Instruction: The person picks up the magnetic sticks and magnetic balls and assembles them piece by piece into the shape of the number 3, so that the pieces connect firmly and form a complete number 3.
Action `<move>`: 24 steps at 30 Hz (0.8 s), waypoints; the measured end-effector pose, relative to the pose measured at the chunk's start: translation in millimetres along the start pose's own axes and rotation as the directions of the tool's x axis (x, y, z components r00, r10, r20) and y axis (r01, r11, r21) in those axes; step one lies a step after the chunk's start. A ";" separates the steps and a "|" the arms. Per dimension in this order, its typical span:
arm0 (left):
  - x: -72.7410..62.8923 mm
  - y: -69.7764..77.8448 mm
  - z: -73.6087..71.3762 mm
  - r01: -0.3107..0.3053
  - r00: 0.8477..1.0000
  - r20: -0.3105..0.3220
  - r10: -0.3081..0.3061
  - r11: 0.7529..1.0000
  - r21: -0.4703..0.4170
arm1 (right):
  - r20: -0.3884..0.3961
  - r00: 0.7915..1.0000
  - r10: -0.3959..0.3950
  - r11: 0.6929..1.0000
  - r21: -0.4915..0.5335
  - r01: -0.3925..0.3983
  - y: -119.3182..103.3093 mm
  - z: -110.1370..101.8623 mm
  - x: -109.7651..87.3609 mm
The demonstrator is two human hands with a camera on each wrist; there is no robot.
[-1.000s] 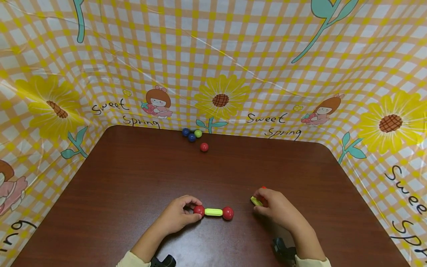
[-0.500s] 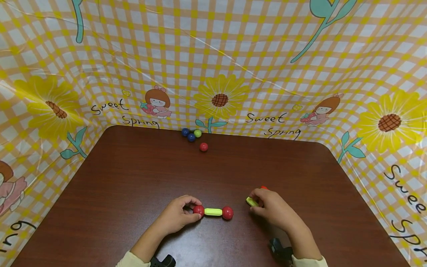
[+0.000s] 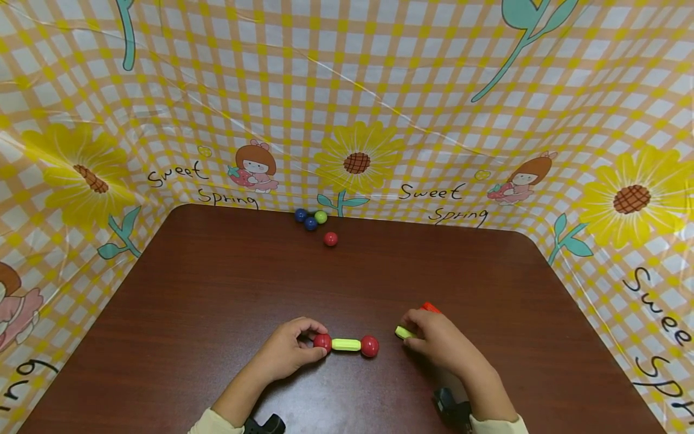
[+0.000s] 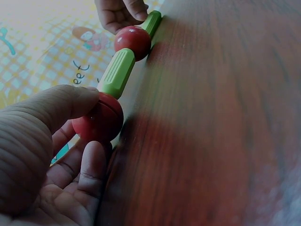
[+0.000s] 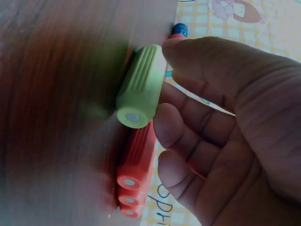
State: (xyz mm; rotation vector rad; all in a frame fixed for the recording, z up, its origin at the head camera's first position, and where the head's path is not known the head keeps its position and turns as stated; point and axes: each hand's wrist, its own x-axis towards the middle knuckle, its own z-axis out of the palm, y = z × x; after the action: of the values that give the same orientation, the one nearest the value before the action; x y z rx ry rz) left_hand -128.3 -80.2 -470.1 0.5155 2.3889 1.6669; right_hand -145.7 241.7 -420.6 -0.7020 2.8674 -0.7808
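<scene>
My left hand (image 3: 287,352) pinches a red ball (image 3: 322,343) between thumb and fingers, low over the table. That ball joins a lime-green magnetic rod (image 3: 346,345), whose other end carries a second red ball (image 3: 370,346); the three lie in one line. To the right, my right hand (image 3: 441,340) holds another lime-green rod (image 3: 403,333), one end sticking out leftward toward the second ball, with a gap between. In the right wrist view a metal disc shows in the near end of this rod (image 5: 141,87). Three orange-red rods (image 5: 136,160) lie beside it, mostly hidden by the hand in the head view.
At the table's far edge sit two blue balls (image 3: 311,223) and a green ball (image 3: 321,217), with a loose red ball (image 3: 331,239) just nearer. A checked, flower-printed cloth (image 3: 358,84) walls the dark wooden table (image 3: 244,271) at the back and sides.
My right hand has slid left and slightly nearer with the green rod, away from the orange-red rods, which show more now. My left hand and the joined pieces stay put.
</scene>
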 end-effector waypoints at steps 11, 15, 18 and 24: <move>0.5 -0.5 0.6 0.000 1.000 -0.004 0.000 1.000 -0.005 | 0.002 0.999 -0.034 0.997 -0.063 0.034 -0.2 4.3 1.0; 1.1 -0.7 0.7 -0.003 1.000 -0.004 0.003 1.000 -0.006 | -0.002 1.000 -0.030 0.996 -0.083 0.030 -1.0 4.5 1.3; 1.0 -1.2 0.6 -0.003 1.000 -0.005 0.003 1.000 -0.007 | 0.009 1.000 -0.020 0.996 -0.082 0.021 -1.6 4.5 0.9; 0.7 -1.9 0.8 -0.002 1.000 -0.005 0.002 1.000 -0.011 | 0.030 0.999 0.019 0.997 -0.077 -0.017 -2.5 4.1 1.1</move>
State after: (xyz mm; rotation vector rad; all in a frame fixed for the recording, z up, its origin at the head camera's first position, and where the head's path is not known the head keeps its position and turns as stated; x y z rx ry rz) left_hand -129.0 -79.9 -472.2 0.5124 2.3819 1.6835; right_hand -144.9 237.4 -423.0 -0.6894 2.8858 -0.6548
